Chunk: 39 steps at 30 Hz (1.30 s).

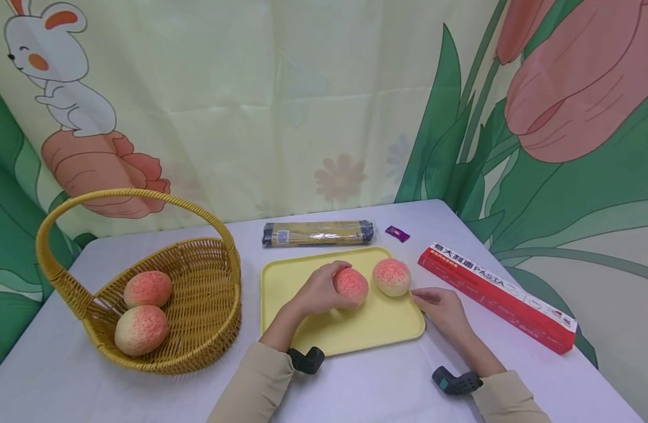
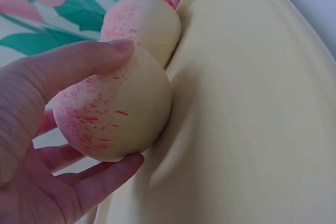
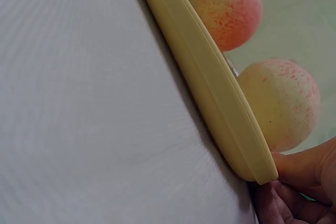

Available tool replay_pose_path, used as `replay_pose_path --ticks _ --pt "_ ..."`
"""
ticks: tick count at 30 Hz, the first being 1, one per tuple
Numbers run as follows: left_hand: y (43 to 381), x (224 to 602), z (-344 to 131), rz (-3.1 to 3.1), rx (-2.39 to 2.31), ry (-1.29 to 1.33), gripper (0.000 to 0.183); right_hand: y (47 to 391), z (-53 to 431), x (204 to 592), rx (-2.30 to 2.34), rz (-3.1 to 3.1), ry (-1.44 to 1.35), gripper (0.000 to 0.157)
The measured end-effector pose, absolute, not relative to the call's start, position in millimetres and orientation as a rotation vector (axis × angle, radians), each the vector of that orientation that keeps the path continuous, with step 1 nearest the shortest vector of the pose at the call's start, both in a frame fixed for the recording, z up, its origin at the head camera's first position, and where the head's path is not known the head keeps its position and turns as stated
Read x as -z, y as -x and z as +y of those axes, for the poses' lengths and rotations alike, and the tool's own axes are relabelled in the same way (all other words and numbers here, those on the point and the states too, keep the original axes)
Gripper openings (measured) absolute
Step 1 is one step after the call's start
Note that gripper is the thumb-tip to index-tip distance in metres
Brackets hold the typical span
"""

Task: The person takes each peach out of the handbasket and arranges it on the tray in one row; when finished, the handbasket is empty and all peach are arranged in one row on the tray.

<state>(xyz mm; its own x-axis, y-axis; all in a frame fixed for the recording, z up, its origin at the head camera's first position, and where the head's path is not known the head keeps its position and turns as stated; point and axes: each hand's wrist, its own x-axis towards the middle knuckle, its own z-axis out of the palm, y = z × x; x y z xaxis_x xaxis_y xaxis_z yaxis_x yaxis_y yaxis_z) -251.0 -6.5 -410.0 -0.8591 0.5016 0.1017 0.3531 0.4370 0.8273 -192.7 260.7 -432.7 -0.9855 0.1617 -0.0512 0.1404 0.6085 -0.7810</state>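
My left hand (image 1: 317, 290) grips a pink-and-cream peach (image 1: 352, 286) over the yellow tray (image 1: 366, 329). In the left wrist view its thumb lies on top of that peach and the fingers curl beneath. A second peach (image 1: 392, 277) sits on the tray just to the right, close beside the held one. At the tray's right edge, my right hand (image 1: 446, 312) pinches the rim (image 3: 252, 150), thumb above and fingers below in the right wrist view. Whether the held peach touches the tray is hard to tell.
On the left stands a wicker basket (image 1: 202, 305) with a tall handle, holding two more peaches (image 1: 141, 330). Behind the tray lie a dark-ended wrapped packet (image 1: 318, 233) and a small purple packet (image 1: 398, 234). A red-and-white pasta box (image 1: 498, 296) lies at the right.
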Motion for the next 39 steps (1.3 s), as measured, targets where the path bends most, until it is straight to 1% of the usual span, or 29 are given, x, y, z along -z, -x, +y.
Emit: replay_pose_path --ticks 5,14,35,39 --pt "251.4 409.6 -1.3 2.508 -1.399 -0.719 0.075 192.1 260.8 430.2 -1.376 -2.795 0.265 0.034" --pt "250.6 409.3 2.5 2.528 -1.377 -0.723 0.073 192.5 262.3 431.7 -1.355 -2.799 0.260 0.036" --pt "256.0 407.7 10.7 2.526 -1.353 -0.720 0.073 194.9 261.4 433.9 -1.354 -2.804 0.251 0.034" --pt "254.3 403.0 10.7 2.562 -1.254 -0.758 0.080 195.1 263.9 435.3 -1.356 -2.806 0.256 0.035"
